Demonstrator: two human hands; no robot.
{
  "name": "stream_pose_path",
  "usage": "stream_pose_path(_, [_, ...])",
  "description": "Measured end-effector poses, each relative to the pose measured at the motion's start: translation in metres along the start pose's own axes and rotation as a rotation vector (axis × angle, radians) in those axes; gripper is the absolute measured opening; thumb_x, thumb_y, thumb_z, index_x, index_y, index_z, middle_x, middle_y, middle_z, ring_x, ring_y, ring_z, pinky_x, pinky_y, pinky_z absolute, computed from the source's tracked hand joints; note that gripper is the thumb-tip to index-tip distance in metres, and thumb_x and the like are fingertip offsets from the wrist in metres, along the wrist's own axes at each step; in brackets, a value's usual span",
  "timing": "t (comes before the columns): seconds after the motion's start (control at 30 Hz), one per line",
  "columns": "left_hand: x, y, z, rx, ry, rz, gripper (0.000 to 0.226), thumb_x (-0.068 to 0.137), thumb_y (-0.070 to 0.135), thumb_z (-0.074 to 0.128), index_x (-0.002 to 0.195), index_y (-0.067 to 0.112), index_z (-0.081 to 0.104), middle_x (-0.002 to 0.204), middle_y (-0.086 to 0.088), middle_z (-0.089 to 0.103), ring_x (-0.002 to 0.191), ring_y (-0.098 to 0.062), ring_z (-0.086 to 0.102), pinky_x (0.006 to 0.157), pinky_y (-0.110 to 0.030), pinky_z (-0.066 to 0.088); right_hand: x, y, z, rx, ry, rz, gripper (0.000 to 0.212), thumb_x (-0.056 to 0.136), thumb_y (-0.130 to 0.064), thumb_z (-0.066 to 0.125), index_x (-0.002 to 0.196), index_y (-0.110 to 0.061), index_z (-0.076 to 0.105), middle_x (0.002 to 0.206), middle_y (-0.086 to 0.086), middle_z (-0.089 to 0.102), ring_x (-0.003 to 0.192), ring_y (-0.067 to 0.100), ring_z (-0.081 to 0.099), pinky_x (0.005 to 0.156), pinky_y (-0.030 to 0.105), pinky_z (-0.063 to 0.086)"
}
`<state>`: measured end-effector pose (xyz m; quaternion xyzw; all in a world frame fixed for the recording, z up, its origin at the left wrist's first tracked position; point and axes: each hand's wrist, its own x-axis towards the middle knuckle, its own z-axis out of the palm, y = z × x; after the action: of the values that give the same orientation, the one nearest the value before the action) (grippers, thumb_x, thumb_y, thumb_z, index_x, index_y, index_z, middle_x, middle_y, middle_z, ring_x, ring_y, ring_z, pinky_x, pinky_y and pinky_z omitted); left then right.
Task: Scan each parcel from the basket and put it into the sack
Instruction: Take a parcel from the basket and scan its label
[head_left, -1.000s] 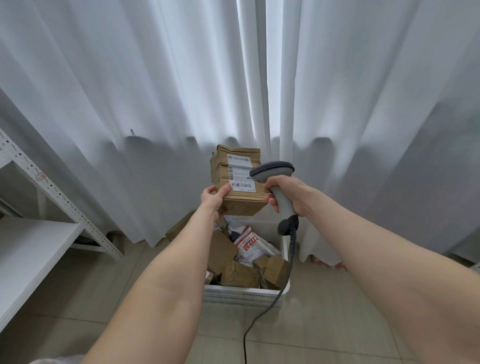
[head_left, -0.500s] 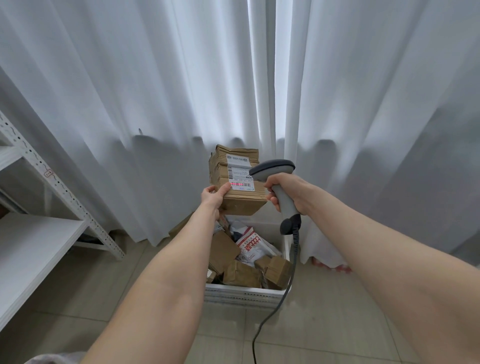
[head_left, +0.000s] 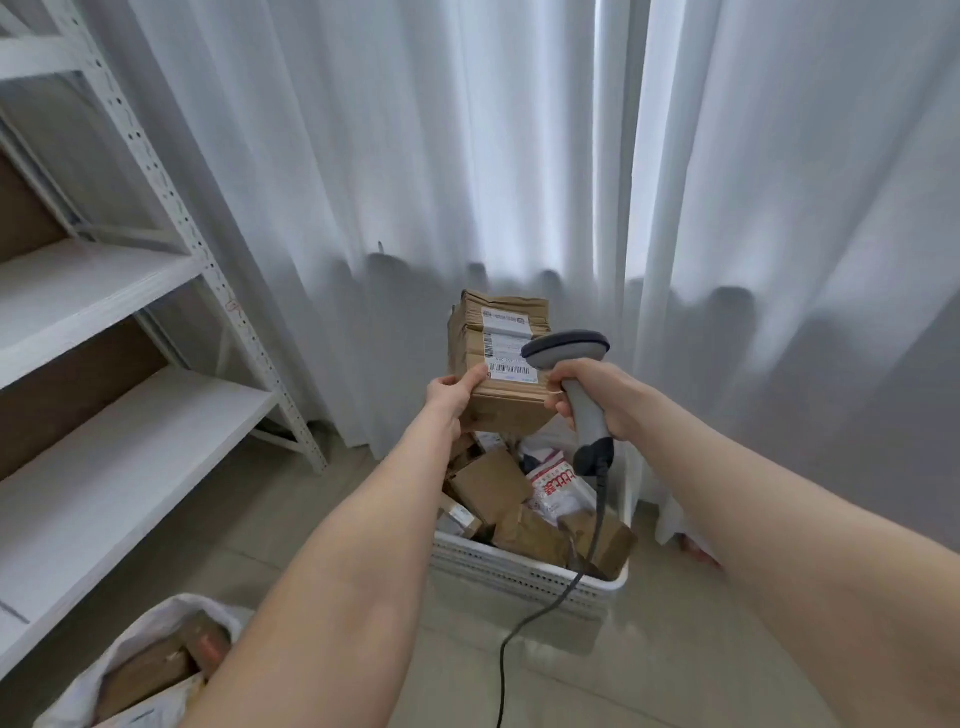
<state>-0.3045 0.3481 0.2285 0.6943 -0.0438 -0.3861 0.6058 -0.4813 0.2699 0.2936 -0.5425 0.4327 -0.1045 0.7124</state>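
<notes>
Cardboard parcel (head_left: 500, 402) in outstretched left hand's (head_left: 450, 396) grip, scanner (head_left: 566, 349) in right hand's (head_left: 610, 395) fist.

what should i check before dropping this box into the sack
1. Grip on the parcel: ok. The left hand pinches its near left corner and holds it above the basket.
2. Label readable: ok. It faces the scanner in the right hand, and the thumb does not cover the barcode.
3. Scan registered: cannot tell. No beam shows on the label.
4. Sack ready: ok. It stands at lower left with its mouth open and parcels already inside.
5. Cable out of the way: probably ok. It hangs over the basket's near rim, away from the sack side.
</notes>
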Motion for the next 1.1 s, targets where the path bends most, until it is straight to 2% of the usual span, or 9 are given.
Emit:
stream_pose_path(0.13, [-0.038,-0.016,-0.048,-0.025,0.119,-0.033,0.08,0.071,0.041,0.082,0.132,0.007,0.043,0.124,-0.016,0.059,0.108,-0.033,0.06,0.09,-0.051,0.053,-0.014,0.018,0.035,0.015,-0.03,-0.004,0.017,0.089,-0.016,0.062,0.102,-0.005,0.059,0.071,0.012,0.066,0.045,0.012,0.056,0.043,0.021,0.048])
stream_pose_path(0.3, [-0.098,-0.044,-0.122,-0.086,0.259,-0.077,0.077,0.071,0.039,0.082,0.131,0.007,0.047,0.119,-0.017,0.062,0.1,-0.032,0.064,0.063,-0.041,0.06,-0.041,0.047,0.096,-0.032,-0.124,-0.009,0.014,0.09,-0.016,0.065,0.1,-0.008,0.057,0.074,0.012,0.067,0.05,0.013,0.057,0.046,0.021,0.051])
stream_pose_path(0.43, [-0.141,-0.07,-0.189,-0.114,0.352,-0.107,0.073,0.072,0.039,0.081,0.13,0.008,0.048,0.114,-0.016,0.065,0.096,-0.03,0.066,0.071,-0.042,0.06,-0.061,0.074,0.158,-0.082,-0.214,-0.022,0.016,0.089,-0.019,0.068,0.098,-0.009,0.06,0.079,0.012,0.069,0.054,0.014,0.061,0.05,0.022,0.052])
stream_pose_path(0.57, [-0.177,-0.092,-0.256,-0.11,0.465,-0.138,0.068,0.074,0.043,0.079,0.124,0.009,0.05,0.111,-0.013,0.065,0.094,-0.026,0.065,0.072,-0.037,0.06,-0.077,0.096,0.223,-0.127,-0.304,-0.03,0.024,0.087,-0.018,0.071,0.105,-0.005,0.064,0.093,0.016,0.072,0.071,0.021,0.065,0.074,0.03,0.058])
stream_pose_path(0.7, [-0.202,-0.121,-0.336,-0.161,0.569,-0.178,0.092,0.053,0.053,0.087,0.127,0.012,0.049,0.115,-0.014,0.063,0.1,-0.032,0.063,0.083,-0.049,0.057,-0.094,0.123,0.291,-0.189,-0.377,-0.019,0.02,0.087,-0.017,0.071,0.101,-0.005,0.064,0.082,0.01,0.067,0.064,0.016,0.06,0.063,0.026,0.053])
stream_pose_path(0.8, [-0.218,-0.141,-0.394,-0.225,0.626,-0.18,0.082,0.067,0.041,0.084,0.131,0.009,0.044,0.12,-0.017,0.059,0.105,-0.034,0.061,0.08,-0.051,0.057,-0.105,0.147,0.347,-0.229,-0.392,-0.004,0.016,0.086,-0.019,0.072,0.092,-0.01,0.061,0.083,0.008,0.063,0.07,0.017,0.059,0.075,0.03,0.054])
stream_pose_path(0.9, [-0.227,-0.159,-0.449,-0.243,0.631,-0.196,0.074,0.075,0.036,0.08,0.133,0.008,0.044,0.124,-0.015,0.058,0.11,-0.032,0.058,0.087,-0.048,0.056,-0.111,0.173,0.406,-0.244,-0.393,0.03,0.021,0.085,-0.02,0.073,0.095,-0.009,0.059,0.084,0.008,0.061,0.076,0.019,0.059,0.085,0.034,0.054])
stream_pose_path(0.93, [-0.228,-0.166,-0.468,-0.241,0.635,-0.201,0.072,0.076,0.036,0.079,0.133,0.008,0.045,0.124,-0.015,0.058,0.11,-0.031,0.058,0.088,-0.047,0.056,-0.113,0.182,0.425,-0.249,-0.396,0.045,0.022,0.085,-0.02,0.073,0.095,-0.009,0.058,0.083,0.007,0.061,0.075,0.018,0.059,0.084,0.035,0.055])
stream_pose_path(1.1, [-0.218,-0.198,-0.551,-0.256,0.667,-0.243,0.075,0.072,0.035,0.082,0.131,0.005,0.046,0.123,-0.015,0.061,0.104,-0.031,0.062,0.083,-0.045,0.057,-0.109,0.228,0.508,-0.25,-0.389,0.135,0.022,0.083,-0.02,0.076,0.082,-0.012,0.055,0.075,0.006,0.058,0.064,0.016,0.054,0.064,0.029,0.051])
